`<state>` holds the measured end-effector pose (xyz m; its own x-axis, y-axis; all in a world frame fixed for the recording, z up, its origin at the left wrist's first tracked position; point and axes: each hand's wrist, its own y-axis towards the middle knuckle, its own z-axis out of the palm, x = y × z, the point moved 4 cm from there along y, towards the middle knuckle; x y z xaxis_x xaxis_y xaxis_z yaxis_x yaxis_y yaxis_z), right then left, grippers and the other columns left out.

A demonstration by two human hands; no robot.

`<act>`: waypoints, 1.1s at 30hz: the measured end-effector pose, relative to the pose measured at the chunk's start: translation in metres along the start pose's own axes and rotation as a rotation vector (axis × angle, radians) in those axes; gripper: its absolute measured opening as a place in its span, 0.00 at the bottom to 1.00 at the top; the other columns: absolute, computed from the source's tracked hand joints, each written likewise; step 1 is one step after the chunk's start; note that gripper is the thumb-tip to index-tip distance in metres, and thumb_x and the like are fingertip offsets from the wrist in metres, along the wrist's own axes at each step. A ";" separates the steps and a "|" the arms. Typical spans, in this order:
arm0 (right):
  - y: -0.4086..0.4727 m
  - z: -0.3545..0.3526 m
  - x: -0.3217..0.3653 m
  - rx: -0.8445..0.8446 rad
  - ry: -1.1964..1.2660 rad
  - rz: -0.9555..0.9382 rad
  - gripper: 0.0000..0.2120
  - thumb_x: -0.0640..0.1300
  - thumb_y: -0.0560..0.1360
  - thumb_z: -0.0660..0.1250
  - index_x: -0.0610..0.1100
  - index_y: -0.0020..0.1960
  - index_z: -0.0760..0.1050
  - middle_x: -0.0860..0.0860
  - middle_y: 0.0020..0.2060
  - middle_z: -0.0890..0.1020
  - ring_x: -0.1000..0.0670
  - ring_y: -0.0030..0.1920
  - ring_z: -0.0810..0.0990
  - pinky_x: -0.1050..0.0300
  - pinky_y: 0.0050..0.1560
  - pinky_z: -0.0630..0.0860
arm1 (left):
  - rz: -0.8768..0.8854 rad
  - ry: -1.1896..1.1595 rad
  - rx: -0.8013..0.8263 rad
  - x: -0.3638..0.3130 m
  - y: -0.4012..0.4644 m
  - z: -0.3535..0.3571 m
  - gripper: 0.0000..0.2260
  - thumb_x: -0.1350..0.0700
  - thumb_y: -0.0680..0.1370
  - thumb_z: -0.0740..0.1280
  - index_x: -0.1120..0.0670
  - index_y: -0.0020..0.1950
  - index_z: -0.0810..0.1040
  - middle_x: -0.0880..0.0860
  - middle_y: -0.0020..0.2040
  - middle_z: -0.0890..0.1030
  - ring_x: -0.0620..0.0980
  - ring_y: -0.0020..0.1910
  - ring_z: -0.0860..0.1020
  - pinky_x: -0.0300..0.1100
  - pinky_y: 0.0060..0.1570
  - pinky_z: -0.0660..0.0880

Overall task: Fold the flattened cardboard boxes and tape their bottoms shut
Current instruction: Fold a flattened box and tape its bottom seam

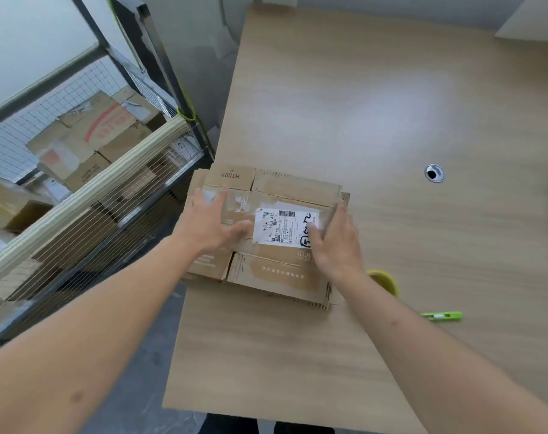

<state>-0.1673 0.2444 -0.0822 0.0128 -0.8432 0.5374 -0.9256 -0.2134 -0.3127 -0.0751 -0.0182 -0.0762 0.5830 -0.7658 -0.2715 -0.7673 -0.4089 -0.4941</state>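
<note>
Head view, looking down on a wooden table. A stack of flattened cardboard boxes lies near the table's left edge, directly under both hands; the topmost piece bears a white shipping label, patches of clear tape and, on a far flap beyond the left hand, the printed code "HT007". The left hand rests palm-down on the left portion of the top box, its fingers extended and relaxed, with the thumb pointing toward the label. The right hand lies on the right portion of the same box, its fingers straight and spread, the fingertips reaching the box's right edge and the thumb overlapping the label; neither hand is curled round anything. Just behind the right wrist, on the table, stands a roll of yellow-cored tape, partly hidden by the forearm. Farther to the right of that forearm lies a green utility knife. Well beyond the right hand a cable grommet is set in the tabletop. To the left of the left arm stands a wire-mesh cart holding further cardboard boxes.
</note>
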 end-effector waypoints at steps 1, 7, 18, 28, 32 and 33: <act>-0.003 0.000 0.002 -0.020 0.023 0.029 0.40 0.55 0.81 0.65 0.38 0.82 0.49 0.40 0.77 0.65 0.37 0.74 0.65 0.45 0.74 0.64 | 0.002 0.001 -0.001 0.000 0.002 -0.002 0.51 0.20 0.69 0.61 0.42 0.85 0.49 0.65 0.82 0.54 0.69 0.78 0.61 0.64 0.74 0.64; -0.017 0.001 0.014 -0.149 0.223 0.130 0.37 0.58 0.77 0.69 0.42 0.79 0.60 0.44 0.71 0.70 0.44 0.72 0.69 0.48 0.72 0.68 | -0.017 -0.166 0.023 0.007 0.003 -0.018 0.60 0.13 0.56 0.62 0.38 0.83 0.49 0.64 0.74 0.62 0.69 0.72 0.65 0.64 0.73 0.65; -0.070 -0.052 0.045 -0.273 0.574 0.053 0.34 0.68 0.69 0.72 0.59 0.68 0.62 0.51 0.63 0.75 0.51 0.62 0.78 0.45 0.66 0.75 | 0.338 -0.535 0.213 0.005 -0.036 -0.070 0.60 0.26 0.63 0.78 0.37 0.84 0.44 0.51 0.82 0.62 0.54 0.78 0.67 0.57 0.77 0.65; -0.105 -0.149 0.062 -0.371 0.794 -0.210 0.35 0.66 0.67 0.77 0.61 0.66 0.64 0.44 0.61 0.76 0.47 0.58 0.82 0.40 0.60 0.79 | 0.667 -0.491 -0.043 -0.072 -0.088 -0.134 0.59 0.35 0.60 0.85 0.31 0.82 0.52 0.45 0.67 0.68 0.48 0.71 0.69 0.50 0.74 0.68; -0.117 -0.188 0.039 -0.360 0.909 -0.276 0.26 0.51 0.69 0.82 0.51 0.58 0.69 0.46 0.57 0.78 0.53 0.50 0.83 0.43 0.51 0.83 | 0.743 -0.478 -0.171 -0.108 -0.109 -0.134 0.57 0.39 0.61 0.85 0.37 0.83 0.57 0.45 0.67 0.66 0.46 0.70 0.68 0.42 0.72 0.66; -0.119 -0.197 0.030 -0.349 0.945 -0.268 0.25 0.49 0.69 0.82 0.49 0.55 0.69 0.47 0.56 0.79 0.53 0.49 0.83 0.44 0.48 0.83 | 0.776 -0.462 -0.204 -0.118 -0.115 -0.132 0.55 0.39 0.62 0.85 0.37 0.83 0.59 0.46 0.68 0.65 0.47 0.71 0.68 0.44 0.74 0.66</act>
<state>-0.1313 0.3415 0.1251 0.0720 -0.0273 0.9970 -0.9960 -0.0557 0.0704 -0.0907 0.0539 0.1219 -0.0992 -0.6052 -0.7899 -0.9940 0.0231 0.1071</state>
